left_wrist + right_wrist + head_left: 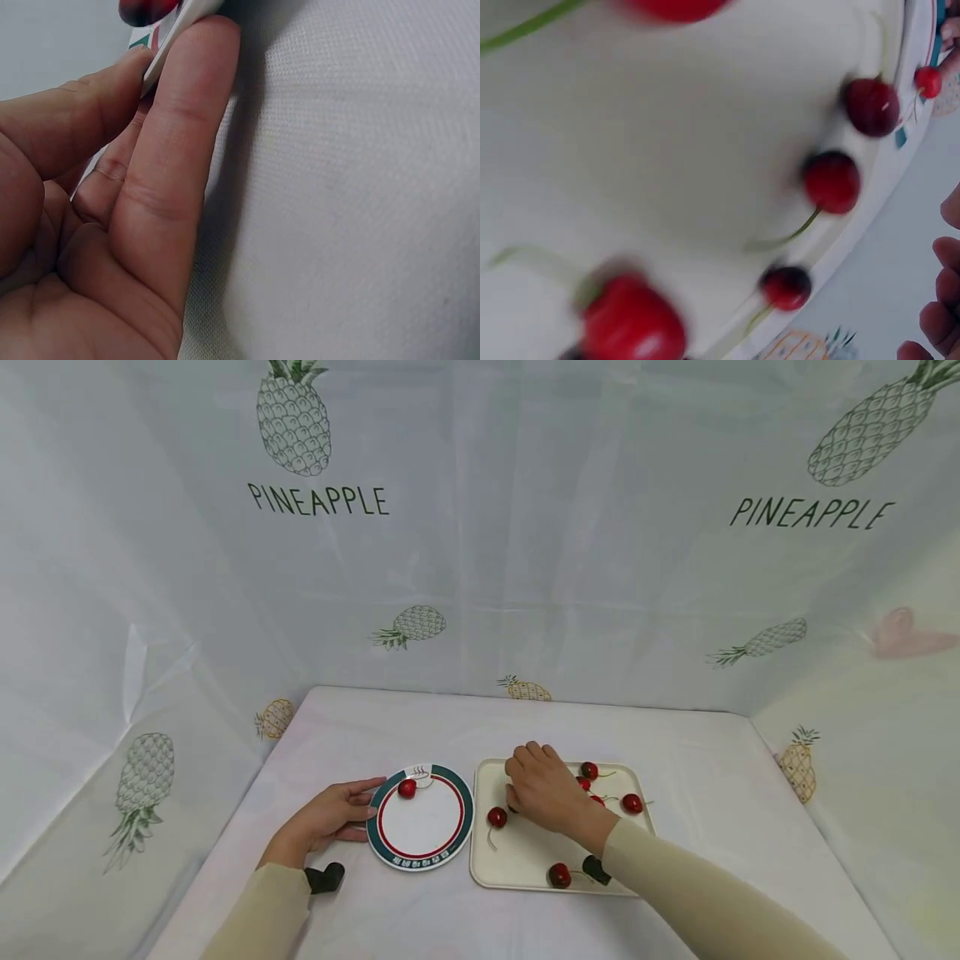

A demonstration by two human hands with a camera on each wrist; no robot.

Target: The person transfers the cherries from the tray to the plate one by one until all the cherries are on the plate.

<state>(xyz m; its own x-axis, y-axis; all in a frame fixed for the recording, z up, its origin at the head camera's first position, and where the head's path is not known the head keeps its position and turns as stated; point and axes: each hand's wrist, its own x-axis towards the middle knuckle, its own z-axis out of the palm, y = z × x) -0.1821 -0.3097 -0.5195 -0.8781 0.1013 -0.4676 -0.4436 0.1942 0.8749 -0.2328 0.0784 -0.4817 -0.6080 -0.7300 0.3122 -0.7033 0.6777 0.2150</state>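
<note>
My left hand [333,814] grips the left rim of a round white plate [420,827] with a green border and red ring. In the left wrist view the thumb [112,97] and a finger [176,150] pinch the plate's edge. One red cherry [407,788] with a stem lies near the plate's far rim. My right hand [546,789] is over a cream tray [517,868], its bent fingers pointing down. The right wrist view shows its fingertips [946,285] apart, with nothing seen between them. Several stemmed cherries [497,817] lie about the tray, some partly hidden by the hand.
The plate sits just left of the tray on a white-covered table [375,718]. A cloth backdrop [525,568] printed with pineapples surrounds the table's far edge and sides. Black wrist-worn pieces [325,878] show at both sleeves.
</note>
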